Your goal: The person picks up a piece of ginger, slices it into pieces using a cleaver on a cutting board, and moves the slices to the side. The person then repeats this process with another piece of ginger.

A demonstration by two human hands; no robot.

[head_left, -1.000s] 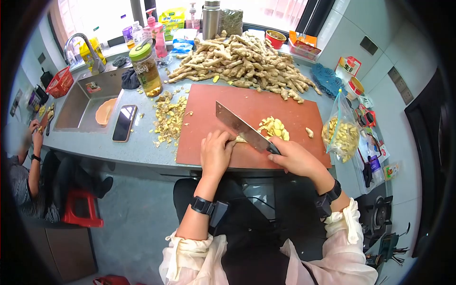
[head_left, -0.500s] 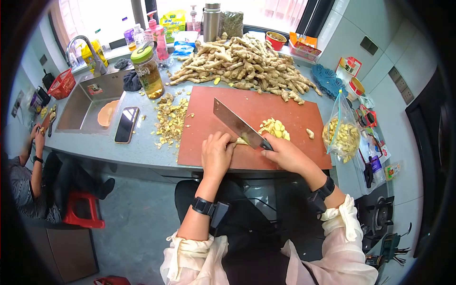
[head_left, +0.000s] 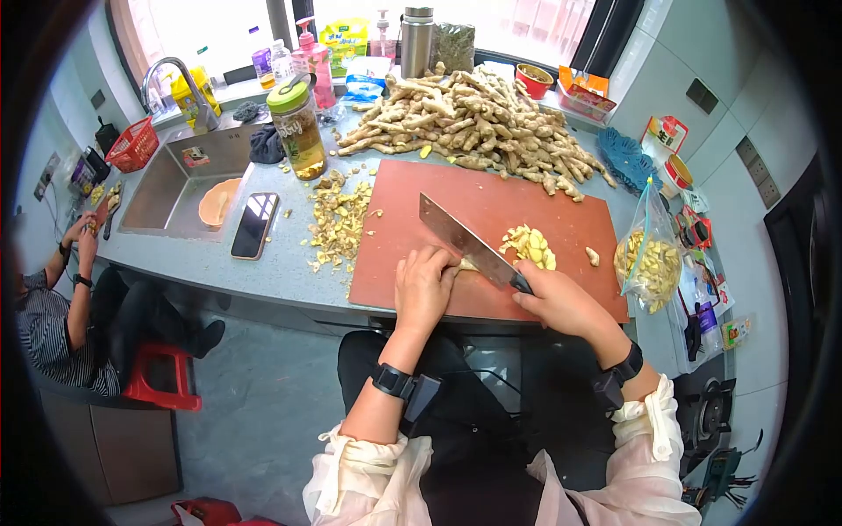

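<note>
A brown-red cutting board (head_left: 408, 210) lies on the counter in front of me. My left hand (head_left: 423, 287) presses with bent fingers on a piece of ginger root (head_left: 467, 264) near the board's front edge. My right hand (head_left: 563, 302) grips the dark handle of a cleaver (head_left: 463, 238), its blade slanting up to the left across the ginger. Blade and ginger overlap in this view. Behind the handle lies a small heap of ginger slices (head_left: 531, 247), and a loose ginger nub (head_left: 593, 256) is off to the right.
Whole ginger roots (head_left: 474, 123) form a large pile behind the board. Ginger scraps (head_left: 338, 223), a phone (head_left: 255, 226) and a green-lidded jar (head_left: 300, 136) stand left, near the sink (head_left: 158, 206). A bag of ginger pieces (head_left: 651, 263) sits right. Another person (head_left: 66, 329) sits far left.
The whole scene has shifted a little to the right in view. Both hands keep their holds, and the cleaver sits slightly lower and nearer to me over the board.
</note>
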